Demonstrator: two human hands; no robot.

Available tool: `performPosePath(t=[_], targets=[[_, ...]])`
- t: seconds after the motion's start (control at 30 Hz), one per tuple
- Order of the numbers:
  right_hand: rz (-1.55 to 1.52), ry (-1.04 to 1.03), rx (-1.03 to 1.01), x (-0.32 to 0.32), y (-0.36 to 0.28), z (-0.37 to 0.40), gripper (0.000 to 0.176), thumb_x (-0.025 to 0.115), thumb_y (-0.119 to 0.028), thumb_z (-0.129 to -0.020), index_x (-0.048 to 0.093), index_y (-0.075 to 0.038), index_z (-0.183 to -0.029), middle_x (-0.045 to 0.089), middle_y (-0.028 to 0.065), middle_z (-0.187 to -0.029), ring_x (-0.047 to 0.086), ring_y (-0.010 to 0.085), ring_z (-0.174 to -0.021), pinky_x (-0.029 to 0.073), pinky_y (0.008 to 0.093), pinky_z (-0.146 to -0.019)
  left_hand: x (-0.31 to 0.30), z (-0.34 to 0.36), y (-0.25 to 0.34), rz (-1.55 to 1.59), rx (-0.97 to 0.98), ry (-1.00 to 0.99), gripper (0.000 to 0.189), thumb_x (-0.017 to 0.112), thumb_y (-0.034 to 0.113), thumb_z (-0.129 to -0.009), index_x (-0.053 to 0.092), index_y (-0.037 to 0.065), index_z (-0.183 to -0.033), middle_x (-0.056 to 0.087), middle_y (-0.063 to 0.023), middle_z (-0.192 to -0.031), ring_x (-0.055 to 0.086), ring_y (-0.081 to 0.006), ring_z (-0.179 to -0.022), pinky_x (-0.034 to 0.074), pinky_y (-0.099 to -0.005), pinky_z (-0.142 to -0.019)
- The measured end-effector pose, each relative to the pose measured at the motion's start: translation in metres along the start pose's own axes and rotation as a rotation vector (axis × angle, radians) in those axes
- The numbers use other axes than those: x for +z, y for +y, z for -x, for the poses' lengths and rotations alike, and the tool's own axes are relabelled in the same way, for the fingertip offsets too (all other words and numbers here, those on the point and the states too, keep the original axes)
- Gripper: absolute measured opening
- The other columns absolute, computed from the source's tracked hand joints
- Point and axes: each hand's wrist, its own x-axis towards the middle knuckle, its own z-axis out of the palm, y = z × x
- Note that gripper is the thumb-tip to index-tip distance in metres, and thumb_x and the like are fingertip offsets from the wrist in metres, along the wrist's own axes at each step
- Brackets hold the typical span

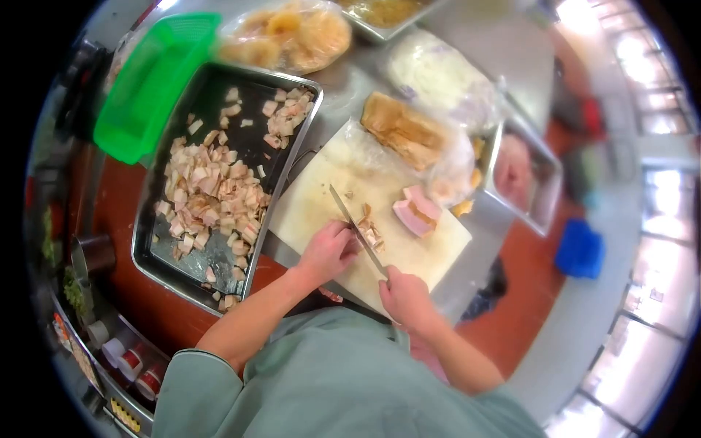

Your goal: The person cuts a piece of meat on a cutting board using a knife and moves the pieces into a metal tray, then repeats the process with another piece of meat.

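Knife (358, 230), centre of frame: handle clasped in right hand (406, 296). Meat pieces (372, 236), centre, beside knife. Left hand (331, 252): fingers bent, grip unclear; could be nicked should knife slip.

- Diced meat (208, 197) in tray (252, 148), left of cutting board (314, 193)
- Meat block (418, 212) on board, right of knife (367, 247)
- Basket (157, 80) left of tray (far end)

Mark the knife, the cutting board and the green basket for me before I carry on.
Knife (369, 249): head view, on the blade.
Cutting board (307, 191): head view, on a bare patch of its upper surface.
Green basket (151, 89): head view, on its bare inside.
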Motion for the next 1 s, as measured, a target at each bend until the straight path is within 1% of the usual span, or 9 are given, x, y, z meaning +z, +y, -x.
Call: performPosePath(t=[0.1, 0.2, 0.27, 0.5, 0.6, 0.7, 0.8, 0.9, 1.0], targets=[[0.012, 0.074, -0.010, 0.030, 0.002, -0.030, 0.023, 0.064, -0.020, -0.095, 0.064, 0.000, -0.105, 0.071, 0.0239, -0.079, 0.070, 0.0470, -0.076, 0.054, 0.0586, -0.072, 0.000, 0.001, 0.001, 0.012, -0.001, 0.018, 0.042, 0.085, 0.006, -0.070, 0.065, 0.002, -0.106, 0.065, -0.0176, -0.116, 0.063, -0.0393, -0.107, 0.055, -0.0461, -0.093], [-0.018, 0.181, -0.057, 0.034, -0.009, -0.069, 0.022, 0.064, -0.020, -0.095, 0.063, 0.000, -0.103, 0.071, 0.0240, -0.079, 0.070, 0.0472, -0.076, 0.054, 0.0586, -0.072, -0.001, -0.001, 0.002, -0.004, 0.025, 0.021, 0.040, 0.083, 0.005, -0.071, 0.065, 0.002, -0.106, 0.065, -0.0176, -0.115, 0.063, -0.0393, -0.107, 0.055, -0.0455, -0.092], [-0.048, 0.188, -0.056, 0.032, -0.002, -0.066, 0.022, 0.064, -0.020, -0.095, 0.063, 0.000, -0.103, 0.071, 0.0240, -0.079, 0.070, 0.0472, -0.077, 0.054, 0.0586, -0.072, -0.006, -0.003, 0.002, -0.021, 0.047, 0.001, 0.038, 0.082, 0.004, -0.072, 0.066, 0.002, -0.106, 0.065, -0.0177, -0.115, 0.063, -0.0393, -0.107, 0.055, -0.0452, -0.092], [0.014, -0.033, 0.016, 0.000, -0.008, 0.004, 0.020, 0.063, -0.019, -0.095, 0.064, -0.002, -0.106, 0.071, 0.0255, -0.081, 0.071, 0.0461, -0.078, 0.056, 0.0575, -0.073, -0.013, 0.003, 0.004, -0.001, 0.023, -0.010, 0.035, 0.077, 0.002, -0.075, 0.066, 0.001, -0.109, 0.065, -0.0182, -0.114, 0.063, -0.0394, -0.108, 0.055, -0.0458, -0.092], [0.039, 0.039, 0.002, 0.025, -0.008, -0.020, 0.020, 0.063, -0.019, -0.095, 0.064, -0.002, -0.105, 0.072, 0.0250, -0.081, 0.072, 0.0458, -0.077, 0.056, 0.0576, -0.073, -0.010, 0.002, 0.000, 0.017, 0.015, -0.006, 0.035, 0.076, 0.002, -0.075, 0.066, 0.001, -0.109, 0.065, -0.0182, -0.114, 0.063, -0.0397, -0.107, 0.055, -0.0461, -0.092], [0.002, 0.135, -0.058, 0.034, -0.014, -0.069, 0.024, 0.063, -0.019, -0.095, 0.064, -0.002, -0.111, 0.072, 0.0246, -0.080, 0.072, 0.0454, -0.077, 0.056, 0.0577, -0.073, -0.007, 0.002, -0.001, 0.007, 0.043, -0.007, 0.036, 0.076, 0.001, -0.075, 0.066, 0.001, -0.110, 0.065, -0.0188, -0.115, 0.063, -0.0400, -0.107, 0.055, -0.0459, -0.093], [-0.028, 0.165, -0.076, 0.031, -0.002, -0.067, 0.029, 0.062, -0.018, -0.094, 0.065, -0.001, -0.118, 0.072, 0.0245, -0.080, 0.072, 0.0458, -0.077, 0.056, 0.0584, -0.072, -0.008, 0.003, -0.001, -0.015, 0.008, -0.060, 0.037, 0.076, 0.001, -0.075, 0.065, 0.001, -0.111, 0.064, -0.0194, -0.115, 0.063, -0.0402, -0.107, 0.055, -0.0461, -0.092], [-0.006, -0.012, -0.007, 0.009, -0.003, -0.019, 0.033, 0.061, -0.018, -0.095, 0.065, -0.001, -0.122, 0.072, 0.0242, -0.081, 0.072, 0.0459, -0.078, 0.056, 0.0581, -0.073, -0.009, 0.008, 0.000, 0.003, -0.013, -0.014, 0.037, 0.077, 0.002, -0.075, 0.065, 0.001, -0.110, 0.064, -0.0189, -0.113, 0.063, -0.0404, -0.106, 0.055, -0.0466, -0.090], [0.022, 0.005, 0.040, 0.012, -0.009, -0.003, 0.023, 0.065, -0.021, -0.095, 0.062, 0.000, -0.104, 0.070, 0.0261, -0.076, 0.069, 0.0481, -0.074, 0.055, 0.0583, -0.071, -0.008, 0.004, 0.000, 0.012, 0.007, 0.023, 0.037, 0.078, 0.003, -0.074, 0.065, 0.001, -0.108, 0.065, -0.0177, -0.111, 0.064, -0.0401, -0.103, 0.056, -0.0471, -0.088]])
